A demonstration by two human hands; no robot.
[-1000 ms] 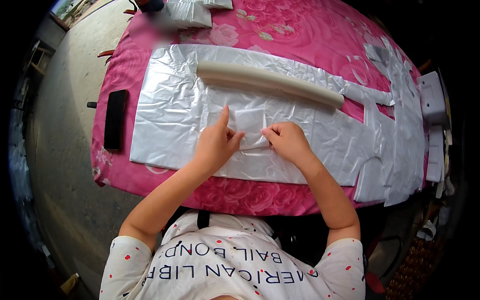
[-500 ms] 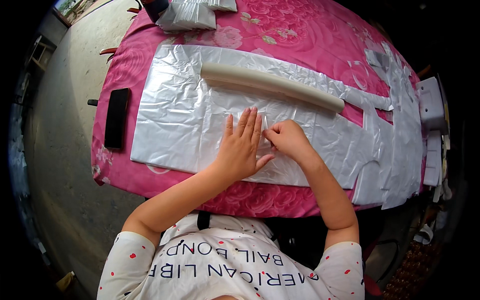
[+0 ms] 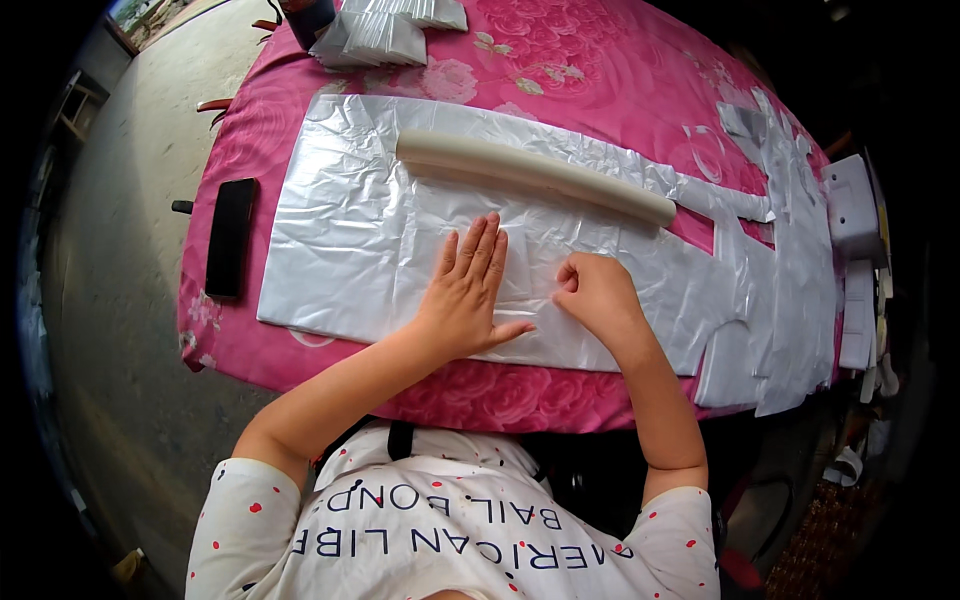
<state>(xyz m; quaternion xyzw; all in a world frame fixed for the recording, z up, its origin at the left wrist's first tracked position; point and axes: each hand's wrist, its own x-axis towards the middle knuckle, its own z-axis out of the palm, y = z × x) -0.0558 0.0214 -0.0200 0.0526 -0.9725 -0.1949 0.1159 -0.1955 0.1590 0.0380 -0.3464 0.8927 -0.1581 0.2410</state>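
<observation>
A flat stack of whitish, shiny plastic film (image 3: 330, 230) lies across the table in front of me. My left hand (image 3: 465, 285) rests palm down on it, fingers stretched and thumb spread to the right. To its right, my right hand (image 3: 598, 295) is closed in a pinch just over the film. Its fingertips are turned under, so what they hold, if anything, is hidden. Beyond both hands a long beige tube (image 3: 535, 178) lies slantwise on the film, touching neither hand.
A pink flowered cloth (image 3: 480, 400) covers the table. Near the left edge lies a black phone (image 3: 231, 238). Folded plastic bags (image 3: 375, 38) and a dark cup (image 3: 308, 20) stand at the far left. Cut film strips (image 3: 790, 270) spread right, by a white box (image 3: 852, 205).
My right hand has moved right, away from my left hand, still pinched. The left hand has shifted slightly left and stays flat. The tube rests in place on the film.
</observation>
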